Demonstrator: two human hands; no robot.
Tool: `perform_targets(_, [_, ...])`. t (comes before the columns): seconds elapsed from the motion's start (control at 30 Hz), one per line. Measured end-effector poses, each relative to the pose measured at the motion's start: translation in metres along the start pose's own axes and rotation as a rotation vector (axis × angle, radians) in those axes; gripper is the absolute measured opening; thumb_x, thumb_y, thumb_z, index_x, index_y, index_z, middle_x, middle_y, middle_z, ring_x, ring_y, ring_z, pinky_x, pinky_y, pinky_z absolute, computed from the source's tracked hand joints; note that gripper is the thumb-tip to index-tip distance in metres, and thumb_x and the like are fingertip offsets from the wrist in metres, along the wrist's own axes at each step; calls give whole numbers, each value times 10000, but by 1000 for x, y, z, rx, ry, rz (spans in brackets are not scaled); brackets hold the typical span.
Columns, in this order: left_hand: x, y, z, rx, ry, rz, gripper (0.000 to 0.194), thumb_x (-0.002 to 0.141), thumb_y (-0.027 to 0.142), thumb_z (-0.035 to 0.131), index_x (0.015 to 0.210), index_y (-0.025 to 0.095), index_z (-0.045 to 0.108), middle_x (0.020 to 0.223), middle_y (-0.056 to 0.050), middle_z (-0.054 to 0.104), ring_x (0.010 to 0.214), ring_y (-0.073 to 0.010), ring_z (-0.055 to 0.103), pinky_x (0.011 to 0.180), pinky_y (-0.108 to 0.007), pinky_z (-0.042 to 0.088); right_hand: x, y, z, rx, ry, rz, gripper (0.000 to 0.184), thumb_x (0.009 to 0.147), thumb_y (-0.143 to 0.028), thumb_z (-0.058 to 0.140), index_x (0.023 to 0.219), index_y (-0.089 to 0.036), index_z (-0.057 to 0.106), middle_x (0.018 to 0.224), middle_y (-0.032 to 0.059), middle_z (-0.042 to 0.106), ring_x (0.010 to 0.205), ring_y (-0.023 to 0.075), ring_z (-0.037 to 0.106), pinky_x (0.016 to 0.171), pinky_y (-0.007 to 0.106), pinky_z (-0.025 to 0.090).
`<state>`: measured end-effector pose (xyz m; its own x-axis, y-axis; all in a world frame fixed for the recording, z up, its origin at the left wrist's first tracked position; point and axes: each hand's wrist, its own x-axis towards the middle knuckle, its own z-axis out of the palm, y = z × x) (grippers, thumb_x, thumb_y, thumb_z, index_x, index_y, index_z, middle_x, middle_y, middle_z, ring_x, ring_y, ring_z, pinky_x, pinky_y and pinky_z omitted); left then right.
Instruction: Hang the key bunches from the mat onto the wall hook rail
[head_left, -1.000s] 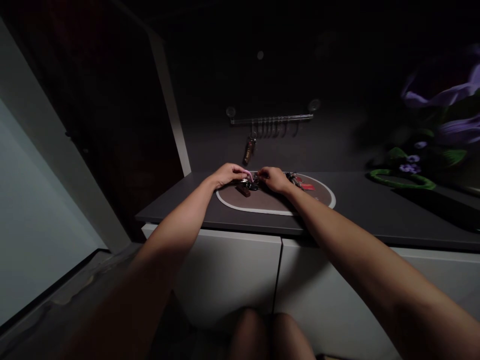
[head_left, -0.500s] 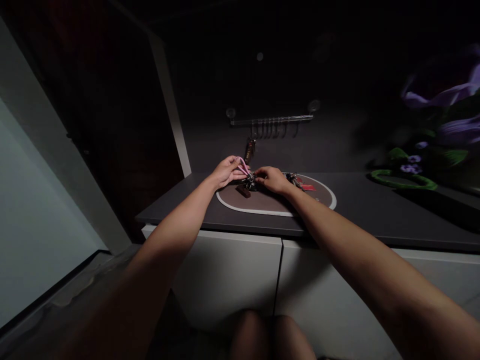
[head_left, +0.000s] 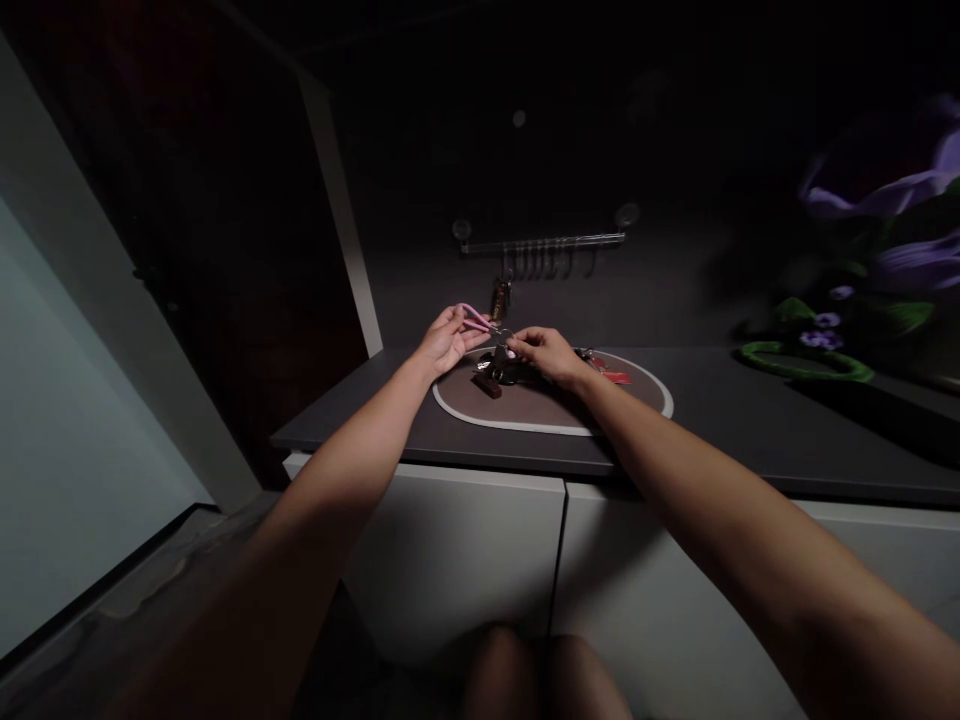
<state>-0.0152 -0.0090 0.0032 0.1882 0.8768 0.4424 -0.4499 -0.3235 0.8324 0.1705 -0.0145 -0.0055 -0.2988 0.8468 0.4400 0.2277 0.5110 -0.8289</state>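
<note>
Dark countertop [head_left: 352, 425], oval mat [head_left: 517, 426]: pink strap lifted off mat

Pink loop strap [head_left: 474, 320] has risen clear of the mat, pinched in the left hand [head_left: 448, 340]. Its far end meets a small metal ring [head_left: 501, 333] just beside the fingertips of the right hand [head_left: 550, 357]; grip on the ring too dark to confirm. Hands near, apart. Below them, a key bunch [head_left: 501, 370] and brown fob [head_left: 487, 386] lie on the mat, red tag [head_left: 616, 377] further right. Behind, a hook rail [head_left: 541, 241] carries one hanging fob [head_left: 500, 298].
</note>
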Motion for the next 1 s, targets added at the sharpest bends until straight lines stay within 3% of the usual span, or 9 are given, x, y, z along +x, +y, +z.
perform_targets(0.3, [3, -2, -2, -34, 6, 20, 139, 851, 296, 464, 860, 167, 414, 910, -67, 645, 923, -171, 621, 938, -440, 397, 1, -1, -1, 225, 71, 9, 260, 639, -376, 664, 739, -146, 592, 629, -21, 565, 525, 53, 433, 537, 192, 365])
perform_targets(0.6, [1, -11, 5, 61, -14, -68, 203, 776, 216, 586, 878, 155, 421, 873, -88, 656, 851, -178, 639, 865, -444, 450, 9, 6, -8, 314, 194, -102, 282, 630, -426, 640, 736, -177, 561, 639, -41, 525, 586, 78, 466, 607, 222, 401])
perform_targets(0.7, [-1, -15, 8, 190, 9, -127, 304, 719, 181, 645, 958, 151, 459, 777, -52, 644, 743, -157, 643, 777, -387, 490, 10, 7, -11, 307, 238, -131, 266, 641, -416, 626, 742, -180, 556, 659, -38, 519, 605, 83, 473, 623, 227, 407])
perform_targets(0.8, [-3, -19, 10, 354, -30, -138, 274, 694, 186, 661, 920, 123, 520, 743, -45, 637, 648, -111, 610, 664, -264, 483, 10, 5, -12, 315, 272, -130, 272, 630, -418, 627, 735, -180, 545, 671, -39, 507, 617, 86, 477, 614, 226, 415])
perform_targets(1.0, [0, -28, 10, 668, -70, 22, 282, 666, 264, 659, 890, 110, 586, 676, -11, 605, 607, -87, 539, 592, -203, 413, 17, -1, -13, 262, 387, -110, 309, 629, -448, 613, 738, -165, 557, 628, -32, 511, 557, 85, 460, 515, 214, 394])
